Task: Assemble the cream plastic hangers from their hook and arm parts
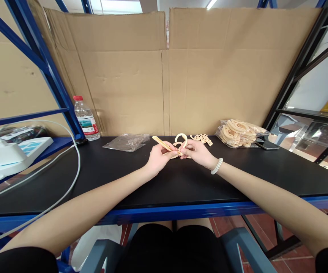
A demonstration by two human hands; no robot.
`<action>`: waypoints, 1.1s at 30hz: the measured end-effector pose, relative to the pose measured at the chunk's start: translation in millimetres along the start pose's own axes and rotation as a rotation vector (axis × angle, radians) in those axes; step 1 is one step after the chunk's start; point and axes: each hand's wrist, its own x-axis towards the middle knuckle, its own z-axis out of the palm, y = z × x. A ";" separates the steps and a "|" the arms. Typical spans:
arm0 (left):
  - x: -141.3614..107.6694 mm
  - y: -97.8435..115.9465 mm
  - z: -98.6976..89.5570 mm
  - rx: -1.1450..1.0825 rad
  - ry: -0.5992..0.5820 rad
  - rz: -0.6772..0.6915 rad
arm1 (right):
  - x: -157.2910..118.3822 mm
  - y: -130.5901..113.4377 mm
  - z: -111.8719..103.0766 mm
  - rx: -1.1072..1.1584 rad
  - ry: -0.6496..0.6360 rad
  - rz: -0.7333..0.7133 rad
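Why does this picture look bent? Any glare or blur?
Head view: the blue metal post leans outward, probably wide-lens stretch; head view: glints on the crumpled clear plastic bag; head view: the flat, pale, wood-like strip in the left hand looks fairly sharp.

The black table (181, 185) has a blue front edge (178, 212). Along its back, left to right, are a bottle (86, 119), upright, a flat clear bag (126, 143), small pale pieces (202, 139), a full bag (235, 133) and, just beside it, a phone (268, 145).
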 end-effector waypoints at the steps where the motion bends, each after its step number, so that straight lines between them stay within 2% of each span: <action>1: 0.1 0.0 0.1 -0.004 0.004 0.000 | -0.3 -0.5 0.3 -0.003 0.002 -0.006; 9: -0.8 2.1 2.3 -0.032 0.012 -0.003 | -1.6 -1.9 2.5 0.019 0.009 -0.031; 14: -1.4 2.0 3.2 -0.019 0.039 -0.002 | -1.6 1.0 2.9 0.107 0.018 0.010; 19: -0.7 0.6 2.0 -0.033 0.066 -0.055 | -1.3 1.6 2.9 0.140 0.032 0.049; 23: -0.2 0.9 2.3 -0.044 0.097 -0.107 | 0.4 0.8 0.5 0.094 0.094 0.028; 26: 0.1 1.4 3.1 -0.017 0.122 -0.123 | 0.4 -0.7 -0.9 0.133 0.081 0.054; 28: -0.6 1.8 3.9 0.000 0.091 -0.132 | -0.6 -2.1 -0.3 0.190 0.042 0.089; 33: -4.7 3.8 7.0 -0.053 -0.080 -0.187 | 0.2 -3.3 -0.1 0.267 0.006 0.108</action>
